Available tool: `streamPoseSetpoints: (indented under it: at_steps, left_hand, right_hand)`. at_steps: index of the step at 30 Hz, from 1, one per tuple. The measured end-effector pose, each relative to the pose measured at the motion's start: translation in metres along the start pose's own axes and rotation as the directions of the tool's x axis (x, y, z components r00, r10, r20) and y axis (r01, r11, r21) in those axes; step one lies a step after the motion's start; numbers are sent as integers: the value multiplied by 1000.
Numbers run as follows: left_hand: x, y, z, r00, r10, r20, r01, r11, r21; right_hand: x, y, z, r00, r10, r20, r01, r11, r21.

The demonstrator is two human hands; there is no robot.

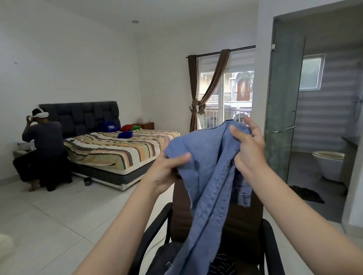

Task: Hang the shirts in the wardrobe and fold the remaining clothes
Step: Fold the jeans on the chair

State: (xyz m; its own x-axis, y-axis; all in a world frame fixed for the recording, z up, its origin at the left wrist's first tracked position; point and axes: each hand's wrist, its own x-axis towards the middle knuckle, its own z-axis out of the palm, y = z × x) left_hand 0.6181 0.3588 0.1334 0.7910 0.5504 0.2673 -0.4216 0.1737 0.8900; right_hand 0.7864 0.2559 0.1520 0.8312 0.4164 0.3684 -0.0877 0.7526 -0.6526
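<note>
So a blue shirt (209, 178) is being held up in mid-air over a brown office chair (242, 225). Its top edge is pinched by the left hand (168, 170), thumb laid over the cloth, and the other side is bunched up and gripped by the right hand (248, 150). The rest is left dangling down onto dark clothes (170, 264) piled on the seat. A striped bed (117, 150) is seen further back.

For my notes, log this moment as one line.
left hand: grips blue shirt | right hand: grips shirt top | shirt: held over brown office chair | hanging: not yet done
</note>
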Motion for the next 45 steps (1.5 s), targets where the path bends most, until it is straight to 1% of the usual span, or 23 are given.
streamPoseSetpoints:
  at_steps: [1, 2, 6, 9, 12, 14, 16, 19, 21, 23, 24, 26, 29, 31, 33, 35, 37, 38, 40, 42, 43, 44, 45]
  left_hand:
    - [-2, -2, 2, 999, -10, -31, 14, 989, 146]
    - [-2, -4, 1, 998, -6, -70, 19, 980, 197]
    - [6, -5, -8, 951, 114, -288, -114, 993, 17]
    - [11, -2, -14, 928, 178, -326, -234, 962, -139]
    - [13, 5, -24, 947, 231, -225, -275, 942, -190]
    - [17, 9, -27, 953, 253, -166, -274, 955, -116]
    - [19, 12, -23, 949, 276, -154, -281, 960, -7]
    - [24, 19, -9, 923, 331, -198, -327, 943, 51]
    - [27, 22, 0, 914, 339, -224, -339, 940, 40]
    - [32, 22, 5, 909, 341, -239, -334, 940, 71]
    - [33, 19, 6, 913, 337, -229, -324, 941, 95]
    - [30, 15, 11, 941, 290, -173, -273, 955, 115]
    - [16, 6, 9, 996, 71, -44, -63, 986, 156]
    - [9, 0, 1, 998, -64, 6, 60, 967, 247]
    - [8, -1, -6, 997, -58, -53, 69, 973, 221]
    - [13, 2, -7, 986, -5, -166, 23, 993, 111]
    - [17, 5, -7, 971, 33, -235, -29, 999, 19]
    - [19, 3, -7, 969, 55, -242, -58, 998, -5]
    - [18, -5, -8, 975, 84, -208, -87, 996, -4]
    - [16, -10, -5, 985, 89, -145, -78, 994, 82]
    - [16, -9, -1, 986, 86, -140, -66, 988, 141]
    - [15, -4, 3, 982, 88, -166, -56, 981, 188]
    - [16, 2, 6, 974, 92, -206, -49, 978, 205]
  right_hand:
    - [0, 0, 0, 1000, -2, 20, 3, 1000, -4]
    - [0, 0, 1, 999, -11, 40, 12, 999, -29]
    - [-4, -5, -1, 993, -33, 117, 56, 980, -192]
    - [0, -17, -7, 984, 16, 175, 31, 965, -259]
    - [14, -35, -12, 970, 211, 120, -156, 921, -358]
    - [24, -48, -15, 901, 430, 62, -377, 845, -380]
    - [26, -52, -22, 876, 482, 34, -452, 842, -293]
    - [19, -31, -43, 961, 256, 104, -245, 964, -105]
    - [3, -11, -60, 971, 118, 206, -51, 952, -302]
    - [-7, 3, -72, 940, 11, 340, 185, 822, -539]
    - [-8, 7, -74, 926, -22, 377, 246, 793, -557]
    - [-12, 2, -66, 934, -93, 346, 256, 849, -463]
    - [-16, -8, -45, 970, -81, 231, 149, 943, -297]
    - [-18, -13, -35, 964, -68, 258, 138, 955, -264]
    - [-21, -19, -31, 934, -67, 352, 156, 960, -231]
    - [-16, -24, -37, 886, -75, 458, 248, 911, -330]
    - [-6, -29, -47, 854, 24, 519, 331, 745, -579]
    - [1, -32, -52, 866, 109, 488, 284, 696, -659]
    - [6, -40, -54, 920, 232, 317, 35, 757, -653]
    - [5, -42, -55, 953, 265, 146, -183, 888, -422]
    - [4, -39, -56, 959, 256, 121, -216, 938, -272]
    - [2, -34, -60, 960, 242, 143, -217, 961, -169]
    - [-2, -30, -66, 955, 225, 195, -193, 966, -172]
